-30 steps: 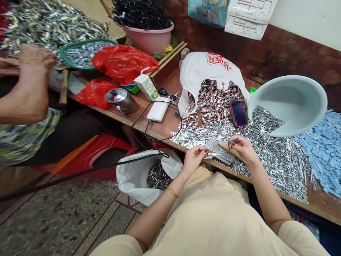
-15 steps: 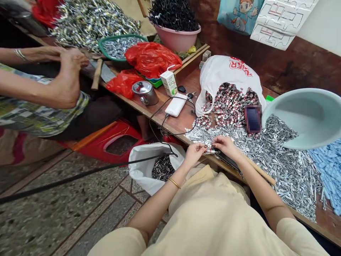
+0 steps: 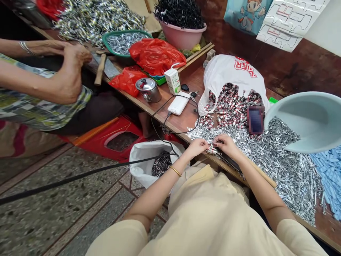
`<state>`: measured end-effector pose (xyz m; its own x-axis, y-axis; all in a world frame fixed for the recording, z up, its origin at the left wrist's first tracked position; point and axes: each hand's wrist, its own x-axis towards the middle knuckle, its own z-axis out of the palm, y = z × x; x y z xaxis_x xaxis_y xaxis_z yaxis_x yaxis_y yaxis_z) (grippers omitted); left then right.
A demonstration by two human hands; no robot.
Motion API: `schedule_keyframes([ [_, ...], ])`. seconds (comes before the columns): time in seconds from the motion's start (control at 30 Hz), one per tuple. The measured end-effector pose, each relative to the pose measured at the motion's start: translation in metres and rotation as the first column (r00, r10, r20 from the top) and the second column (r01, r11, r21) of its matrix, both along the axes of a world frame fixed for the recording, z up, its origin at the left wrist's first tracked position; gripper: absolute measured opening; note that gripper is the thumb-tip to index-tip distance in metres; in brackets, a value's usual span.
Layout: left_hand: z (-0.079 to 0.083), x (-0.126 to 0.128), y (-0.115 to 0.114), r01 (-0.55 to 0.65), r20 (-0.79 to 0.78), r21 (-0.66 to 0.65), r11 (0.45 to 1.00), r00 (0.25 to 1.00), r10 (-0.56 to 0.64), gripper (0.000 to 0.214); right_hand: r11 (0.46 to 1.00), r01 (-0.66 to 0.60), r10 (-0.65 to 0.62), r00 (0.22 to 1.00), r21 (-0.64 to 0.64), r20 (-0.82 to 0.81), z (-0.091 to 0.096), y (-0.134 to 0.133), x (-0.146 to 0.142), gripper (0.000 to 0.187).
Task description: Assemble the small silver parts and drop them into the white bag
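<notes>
My left hand (image 3: 197, 146) and my right hand (image 3: 226, 144) meet at the front edge of the wooden bench (image 3: 183, 122). Both pinch a small red-and-silver metal part (image 3: 212, 150) between their fingertips. Just beyond them spreads a heap of small silver metal pieces (image 3: 279, 156). A wooden handle (image 3: 262, 174) runs under my right forearm. A white plastic bag (image 3: 229, 73) lies open behind, spilling red-and-silver parts (image 3: 229, 105).
A pale blue basin (image 3: 306, 119) tilts at the right, with light blue pieces (image 3: 329, 167) below it. On the floor sits a white bag of dark parts (image 3: 157, 163). A power bank (image 3: 179, 103), carton (image 3: 172, 80) and steel pot (image 3: 148, 89) stand left. Another person's arm (image 3: 45, 83) rests far left.
My hands came together on the small part, the right hand moving left to meet the left. The view shifted slightly, and the handle now lies under my right forearm.
</notes>
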<state>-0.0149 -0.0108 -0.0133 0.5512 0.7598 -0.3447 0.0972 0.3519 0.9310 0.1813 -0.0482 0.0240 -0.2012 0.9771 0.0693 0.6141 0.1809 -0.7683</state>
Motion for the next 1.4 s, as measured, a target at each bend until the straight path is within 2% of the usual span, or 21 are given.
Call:
schedule_keyframes([
  [0.23, -0.001, 0.006, -0.001, 0.014, -0.093, 0.071, 0.997, 0.996, -0.008, 0.009, 1.000, 0.003, -0.004, 0.997, 0.015, 0.075, 0.001, -0.007, -0.003, 0.010],
  [0.5, 0.002, 0.004, -0.007, -0.008, 0.070, 0.012, 1.000, 0.998, 0.007, 0.025, 0.996, 0.086, -0.089, 0.985, 0.027, 0.145, -0.008, -0.010, -0.005, 0.013],
  [0.63, 0.004, 0.007, -0.011, -0.002, 0.071, 0.061, 0.998, 0.997, -0.002, 0.030, 0.988, 0.144, -0.147, 0.989, 0.063, 0.036, -0.001, -0.015, -0.005, 0.011],
  [0.73, 0.013, 0.007, -0.020, -0.044, 0.077, 0.173, 0.984, 0.997, 0.031, 0.025, 0.969, 0.218, -0.206, 0.973, 0.119, -0.106, 0.015, -0.029, -0.005, 0.010],
  [0.8, 0.025, 0.006, -0.030, -0.112, 0.083, 0.301, 0.947, 0.992, 0.091, 0.019, 0.958, 0.240, -0.211, 0.960, 0.157, -0.183, 0.028, -0.043, -0.006, 0.010],
  [0.93, 0.054, 0.004, -0.051, -0.213, 0.097, 0.573, 0.791, 0.976, 0.193, 0.016, 0.942, 0.216, -0.164, 0.964, 0.258, -0.209, 0.048, -0.072, -0.013, 0.013],
  [1.0, 0.063, 0.005, -0.058, -0.225, 0.124, 0.643, 0.732, 0.974, 0.190, 0.017, 0.931, 0.214, -0.162, 0.968, 0.297, -0.190, 0.053, -0.080, -0.017, 0.015],
  [1.03, 0.065, 0.006, -0.060, -0.220, 0.125, 0.659, 0.719, 0.975, 0.183, 0.017, 0.926, 0.224, -0.171, 0.967, 0.305, -0.190, 0.054, -0.082, -0.017, 0.015],
  [1.1, 0.067, 0.008, -0.061, -0.193, 0.094, 0.661, 0.725, 0.980, 0.176, 0.015, 0.922, 0.264, -0.208, 0.954, 0.282, -0.214, 0.055, -0.083, -0.016, 0.013],
  [1.2, 0.066, 0.009, -0.059, -0.138, 0.014, 0.627, 0.767, 0.986, 0.166, 0.013, 0.938, 0.314, -0.263, 0.921, 0.148, -0.287, 0.057, -0.079, -0.011, 0.009],
  [1.3, 0.066, 0.009, -0.057, -0.100, -0.027, 0.574, 0.813, 0.990, 0.141, 0.013, 0.969, 0.245, -0.229, 0.927, 0.015, -0.298, 0.058, -0.074, -0.005, 0.008],
  [1.4, 0.067, 0.008, -0.057, -0.079, -0.040, 0.525, 0.847, 0.992, 0.117, 0.013, 0.982, 0.190, -0.185, 0.945, -0.006, -0.271, 0.056, -0.070, -0.002, 0.010],
])
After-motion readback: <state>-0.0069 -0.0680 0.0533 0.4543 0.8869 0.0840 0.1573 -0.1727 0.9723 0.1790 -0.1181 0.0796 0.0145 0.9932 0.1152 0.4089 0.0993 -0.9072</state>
